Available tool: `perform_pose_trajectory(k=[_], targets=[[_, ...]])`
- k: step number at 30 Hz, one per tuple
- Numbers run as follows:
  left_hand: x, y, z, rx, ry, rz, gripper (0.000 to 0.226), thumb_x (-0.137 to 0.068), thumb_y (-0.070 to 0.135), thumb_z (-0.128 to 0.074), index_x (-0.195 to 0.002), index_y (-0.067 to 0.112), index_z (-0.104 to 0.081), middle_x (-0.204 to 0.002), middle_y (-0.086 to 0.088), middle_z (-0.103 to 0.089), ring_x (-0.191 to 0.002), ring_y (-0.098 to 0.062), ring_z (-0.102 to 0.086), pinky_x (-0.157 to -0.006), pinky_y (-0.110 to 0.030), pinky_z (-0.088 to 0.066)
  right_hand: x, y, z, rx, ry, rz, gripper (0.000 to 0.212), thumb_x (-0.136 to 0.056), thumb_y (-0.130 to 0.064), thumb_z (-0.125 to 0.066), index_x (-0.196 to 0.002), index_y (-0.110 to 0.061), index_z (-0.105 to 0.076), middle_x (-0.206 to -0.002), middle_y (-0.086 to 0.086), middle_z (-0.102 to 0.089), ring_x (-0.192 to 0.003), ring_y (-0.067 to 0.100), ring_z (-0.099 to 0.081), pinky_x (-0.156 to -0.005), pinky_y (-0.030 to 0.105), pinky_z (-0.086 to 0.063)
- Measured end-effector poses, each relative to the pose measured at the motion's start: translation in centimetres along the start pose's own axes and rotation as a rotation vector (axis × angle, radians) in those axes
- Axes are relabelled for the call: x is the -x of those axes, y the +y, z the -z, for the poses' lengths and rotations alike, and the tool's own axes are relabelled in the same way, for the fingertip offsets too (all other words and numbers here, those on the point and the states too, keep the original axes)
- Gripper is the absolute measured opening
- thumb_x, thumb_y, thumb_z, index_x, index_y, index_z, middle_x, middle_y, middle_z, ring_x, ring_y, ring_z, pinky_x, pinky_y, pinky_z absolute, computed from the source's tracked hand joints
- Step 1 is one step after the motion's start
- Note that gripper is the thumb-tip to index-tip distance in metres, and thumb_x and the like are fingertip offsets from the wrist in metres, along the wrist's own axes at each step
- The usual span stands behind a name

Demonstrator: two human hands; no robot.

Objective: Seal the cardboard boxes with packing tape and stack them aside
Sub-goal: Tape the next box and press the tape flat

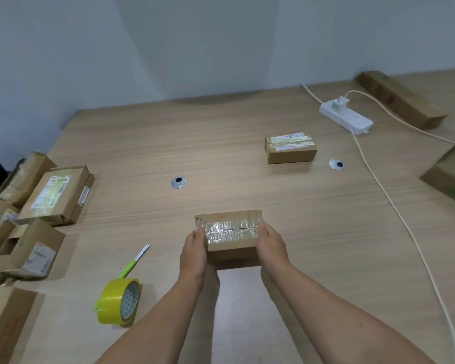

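Observation:
A small cardboard box [231,249] with shiny clear tape across its top seam is held a little above the wooden table [234,143], casting a shadow beneath it. My left hand [195,254] grips its left end and my right hand [271,246] grips its right end. A yellow roll of packing tape [117,302] stands on edge at the near left. Beside it lies a green-handled knife [134,261]. Another taped box [290,148] sits farther back on the right.
Several cardboard boxes [55,195] crowd the left edge, some with open flaps. A white power strip [346,116] and its cable [394,206] run down the right side. Long boxes [401,99] lie at the far right. Two round cable grommets [178,182] sit in the table.

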State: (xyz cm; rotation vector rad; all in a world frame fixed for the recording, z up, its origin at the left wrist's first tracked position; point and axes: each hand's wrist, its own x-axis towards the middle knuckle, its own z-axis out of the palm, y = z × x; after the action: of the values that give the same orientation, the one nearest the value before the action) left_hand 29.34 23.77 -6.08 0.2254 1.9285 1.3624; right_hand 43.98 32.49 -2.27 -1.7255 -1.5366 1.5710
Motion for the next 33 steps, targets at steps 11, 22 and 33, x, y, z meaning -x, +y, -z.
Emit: perform_pose_trajectory(k=[11,22,33], targets=[[1.0,2.9,-11.4,0.015,-0.072,-0.014,0.063,-0.095,0.050,-0.052,-0.149,0.018,-0.046,-0.152,0.006,-0.045,-0.142,-0.016,-0.039,-0.122,-0.042,-0.026,-6.0,-0.3,9.2,0.004,0.111,-0.044,0.049,-0.109,-0.037,-0.026,-0.147,-0.018,-0.050,-0.149,0.006,-0.051,-0.139,0.029,-0.043,-0.114,0.039,-0.031],[-0.9,5.4,-19.3,-0.042,-0.112,0.003,0.094,-0.067,0.076,-0.046,-0.145,0.026,-0.051,-0.147,0.008,-0.051,-0.138,-0.016,-0.044,-0.119,-0.045,-0.030,-11.9,-1.1,14.7,-0.029,0.147,-0.069,0.048,-0.109,-0.034,-0.026,-0.143,-0.015,-0.054,-0.145,0.010,-0.054,-0.136,0.031,-0.045,-0.111,0.038,-0.034],[-3.2,8.1,-24.3,-0.055,-0.109,-0.012,0.077,-0.079,0.068,-0.048,-0.143,0.025,-0.054,-0.143,0.008,-0.056,-0.134,-0.016,-0.048,-0.118,-0.044,-0.033,-16.3,-3.3,17.7,0.001,0.150,-0.097,0.047,-0.110,-0.038,-0.025,-0.145,-0.022,-0.052,-0.147,0.003,-0.053,-0.136,0.029,-0.044,-0.107,0.033,-0.031]])
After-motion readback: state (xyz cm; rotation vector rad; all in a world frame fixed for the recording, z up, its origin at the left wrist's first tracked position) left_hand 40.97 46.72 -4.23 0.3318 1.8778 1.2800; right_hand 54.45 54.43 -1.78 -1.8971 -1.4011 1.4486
